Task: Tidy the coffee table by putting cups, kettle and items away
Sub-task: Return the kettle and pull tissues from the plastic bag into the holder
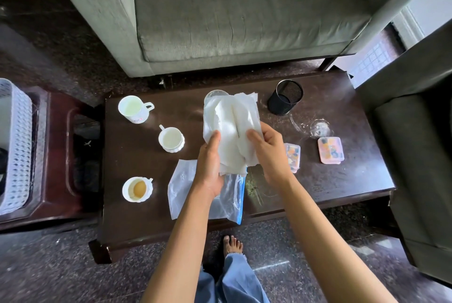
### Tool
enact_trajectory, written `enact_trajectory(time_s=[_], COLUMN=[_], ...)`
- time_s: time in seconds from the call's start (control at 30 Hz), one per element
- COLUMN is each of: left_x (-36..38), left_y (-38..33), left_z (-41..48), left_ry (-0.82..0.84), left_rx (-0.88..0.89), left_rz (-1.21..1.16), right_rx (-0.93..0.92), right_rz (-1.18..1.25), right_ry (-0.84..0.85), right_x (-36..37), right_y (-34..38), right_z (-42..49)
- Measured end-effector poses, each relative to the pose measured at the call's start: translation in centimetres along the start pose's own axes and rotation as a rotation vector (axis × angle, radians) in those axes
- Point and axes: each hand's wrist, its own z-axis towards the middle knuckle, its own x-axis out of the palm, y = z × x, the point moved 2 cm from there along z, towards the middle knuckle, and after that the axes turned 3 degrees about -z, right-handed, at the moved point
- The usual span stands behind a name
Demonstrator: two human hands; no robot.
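Observation:
Over the middle of the dark coffee table (146, 214) I hold up a bundle of white paper towels (231, 121). My left hand (210, 163) grips its lower left part and my right hand (269, 153) pinches its right edge. Under my hands lies a clear zip bag (183, 187) with a blue strip. Three white cups stand on the left: a tall mug (133, 109), a small cup (171, 139), and a cup with brown dregs (137, 189). A glass rim (215, 93) shows behind the towels.
A black mesh pen holder (285, 97) stands at the back right, with a clear glass (320, 128) near it and two pastel coasters (330, 150) (293, 156). A white perforated basket (16, 146) sits on a side table left. Grey sofas surround the table.

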Motion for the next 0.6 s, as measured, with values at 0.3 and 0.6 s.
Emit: enact_trajectory(time_s=[0.3,0.6], left_x=[-1.2,-1.4], left_y=[-0.1,-0.3], left_z=[-0.3,-0.3], left_ry=[0.004,-0.009], left_rx=[-0.071,-0.053], left_rz=[-0.163,-0.082], right_rx=[0.28,-0.062], right_rz=[0.268,-0.227], right_ry=[0.137,-0.023], right_x=[-1.7,-1.6], right_y=[0.6,0.3], right_z=[0.4,0.5])
